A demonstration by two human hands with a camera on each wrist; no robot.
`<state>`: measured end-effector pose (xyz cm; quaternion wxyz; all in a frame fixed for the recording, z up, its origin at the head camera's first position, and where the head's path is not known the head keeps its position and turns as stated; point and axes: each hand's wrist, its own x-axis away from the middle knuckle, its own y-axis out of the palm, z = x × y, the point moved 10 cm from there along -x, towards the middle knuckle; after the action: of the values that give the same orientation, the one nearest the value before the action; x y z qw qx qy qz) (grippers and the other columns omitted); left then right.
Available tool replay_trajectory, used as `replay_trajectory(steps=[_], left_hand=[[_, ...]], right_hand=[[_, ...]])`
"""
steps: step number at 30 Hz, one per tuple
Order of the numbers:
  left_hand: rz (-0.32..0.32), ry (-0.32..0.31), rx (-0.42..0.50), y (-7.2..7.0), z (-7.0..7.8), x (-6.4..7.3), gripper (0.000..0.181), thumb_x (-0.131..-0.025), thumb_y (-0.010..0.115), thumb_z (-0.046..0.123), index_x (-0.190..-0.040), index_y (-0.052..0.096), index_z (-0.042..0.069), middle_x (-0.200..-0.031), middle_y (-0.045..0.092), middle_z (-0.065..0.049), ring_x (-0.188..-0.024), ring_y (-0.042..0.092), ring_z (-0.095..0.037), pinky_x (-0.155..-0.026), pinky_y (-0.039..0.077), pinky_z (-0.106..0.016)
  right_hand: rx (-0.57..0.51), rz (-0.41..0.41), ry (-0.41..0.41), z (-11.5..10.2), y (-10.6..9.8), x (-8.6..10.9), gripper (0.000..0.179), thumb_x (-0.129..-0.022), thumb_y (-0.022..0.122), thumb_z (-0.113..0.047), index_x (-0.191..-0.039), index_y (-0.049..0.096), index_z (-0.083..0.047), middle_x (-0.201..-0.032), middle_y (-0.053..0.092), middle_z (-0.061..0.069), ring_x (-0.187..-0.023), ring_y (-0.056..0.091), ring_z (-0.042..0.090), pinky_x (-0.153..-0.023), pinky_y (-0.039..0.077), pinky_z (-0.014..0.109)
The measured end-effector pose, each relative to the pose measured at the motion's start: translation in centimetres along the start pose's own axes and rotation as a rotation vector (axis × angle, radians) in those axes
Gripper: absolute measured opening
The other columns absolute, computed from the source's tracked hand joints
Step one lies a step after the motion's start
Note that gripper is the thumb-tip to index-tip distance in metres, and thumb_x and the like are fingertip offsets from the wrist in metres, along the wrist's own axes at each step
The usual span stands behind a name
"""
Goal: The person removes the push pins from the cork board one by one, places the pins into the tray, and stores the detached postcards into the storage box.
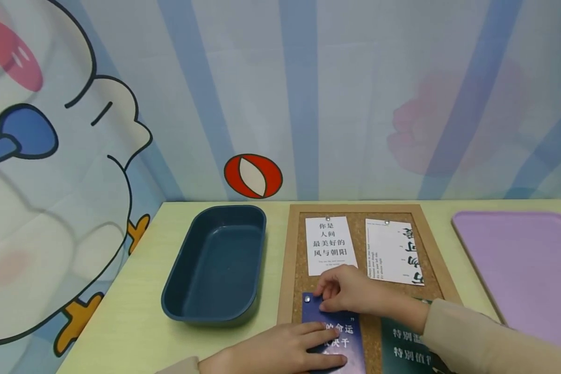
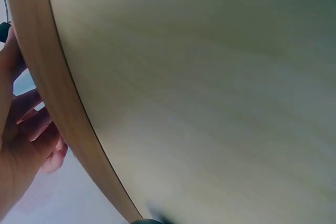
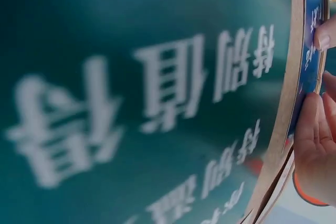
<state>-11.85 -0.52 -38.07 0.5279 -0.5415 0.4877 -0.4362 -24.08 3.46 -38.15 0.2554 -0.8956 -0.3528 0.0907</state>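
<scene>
My left hand (image 1: 285, 348) lies with fingers spread and straight over the lower part of a purple card (image 1: 314, 311) on a cork board (image 1: 369, 297). At the card's upper edge, my right hand (image 1: 348, 291) has its thumb on the card's face and its index finger curled at the edge, pinching there. A silver pushpin (image 1: 307, 299) sits in the card's upper left corner, just left of those fingers. The right wrist view shows the right hand (image 3: 316, 148) close to the left hand's fingers. The right forearm crosses a dark green card (image 1: 404, 345), hiding part of it.
Two white cards hang by pins higher on the board, a left one (image 1: 329, 252) and a right one (image 1: 390, 254). Left of the board stands a dark blue tub (image 1: 215, 270); a lilac tray (image 1: 519, 259) lies right. The yellow table (image 1: 135, 306) meets a striped backdrop (image 1: 299, 104).
</scene>
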Motion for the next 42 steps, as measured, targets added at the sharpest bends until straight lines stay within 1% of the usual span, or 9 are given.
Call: replay_trajectory(steps=[6,11,16,21,25,27,38,42], left_hand=[[-0.005,-0.008,0.028,0.0,-0.1,0.3,0.047,-0.095,0.053,0.034,-0.138,0.046,0.018,-0.139,0.045,-0.010,-0.125,0.045,-0.018,-0.098,0.037,-0.021],[0.018,0.005,0.006,-0.1,0.0,0.2,0.046,-0.095,0.052,0.035,-0.138,0.047,0.018,-0.139,0.046,-0.010,-0.126,0.044,-0.017,-0.098,0.036,-0.020],[0.004,0.004,-0.005,0.1,0.2,0.0,0.047,-0.095,0.050,0.039,-0.138,0.047,0.019,-0.138,0.046,-0.010,-0.128,0.041,-0.016,-0.100,0.034,-0.019],[-0.022,0.000,0.003,0.4,0.2,0.0,0.047,-0.096,0.050,0.037,-0.139,0.046,0.018,-0.139,0.045,-0.010,-0.127,0.042,-0.017,-0.100,0.034,-0.020],[-0.075,-0.026,0.052,0.6,0.0,0.0,0.046,-0.097,0.048,0.033,-0.140,0.044,0.018,-0.142,0.042,-0.011,-0.127,0.042,-0.019,-0.101,0.034,-0.023],[-0.087,-0.029,0.068,0.6,0.0,0.0,0.046,-0.097,0.049,0.033,-0.140,0.044,0.018,-0.142,0.042,-0.011,-0.127,0.043,-0.019,-0.100,0.035,-0.023],[-0.036,-0.001,0.041,0.1,0.0,-0.1,0.049,-0.095,0.051,0.037,-0.139,0.045,0.017,-0.140,0.044,-0.011,-0.125,0.044,-0.018,-0.099,0.035,-0.020],[-0.026,0.009,0.021,0.1,0.1,-0.1,0.049,-0.095,0.051,0.039,-0.139,0.046,0.017,-0.139,0.045,-0.012,-0.125,0.044,-0.019,-0.098,0.036,-0.020]], right_hand=[[0.210,0.006,-0.029,-0.9,0.5,-1.2,0.018,-0.070,0.077,-0.006,-0.081,0.064,-0.010,-0.060,0.052,-0.009,-0.053,0.047,0.002,-0.051,0.040,0.020],[0.317,0.032,-0.002,-0.9,0.5,-1.8,0.022,-0.068,0.081,-0.017,-0.073,0.059,-0.013,-0.056,0.049,-0.011,-0.050,0.044,0.002,-0.049,0.037,0.020],[0.413,0.043,0.019,-1.0,1.0,-2.1,0.032,-0.069,0.082,-0.030,-0.064,0.053,-0.017,-0.055,0.047,-0.011,-0.051,0.043,0.004,-0.048,0.036,0.022],[0.447,0.024,0.054,-0.7,1.4,-2.3,0.032,-0.071,0.080,-0.032,-0.063,0.052,-0.018,-0.056,0.048,-0.010,-0.051,0.045,0.005,-0.049,0.037,0.024],[0.452,0.004,0.039,-0.6,1.4,-2.6,0.032,-0.072,0.079,-0.034,-0.064,0.054,-0.018,-0.056,0.049,-0.010,-0.052,0.045,0.005,-0.050,0.037,0.024],[0.443,-0.015,0.031,-0.5,1.5,-2.7,0.031,-0.073,0.079,-0.034,-0.064,0.054,-0.017,-0.057,0.049,-0.011,-0.052,0.045,0.005,-0.050,0.037,0.023],[0.390,-0.061,-0.015,-0.9,1.6,-2.7,0.023,-0.079,0.074,-0.027,-0.068,0.056,-0.016,-0.059,0.049,-0.012,-0.053,0.044,0.002,-0.052,0.038,0.022],[0.399,-0.087,-0.030,-1.0,1.7,-2.7,0.022,-0.082,0.072,-0.027,-0.069,0.055,-0.017,-0.060,0.049,-0.012,-0.053,0.043,0.001,-0.051,0.037,0.021]])
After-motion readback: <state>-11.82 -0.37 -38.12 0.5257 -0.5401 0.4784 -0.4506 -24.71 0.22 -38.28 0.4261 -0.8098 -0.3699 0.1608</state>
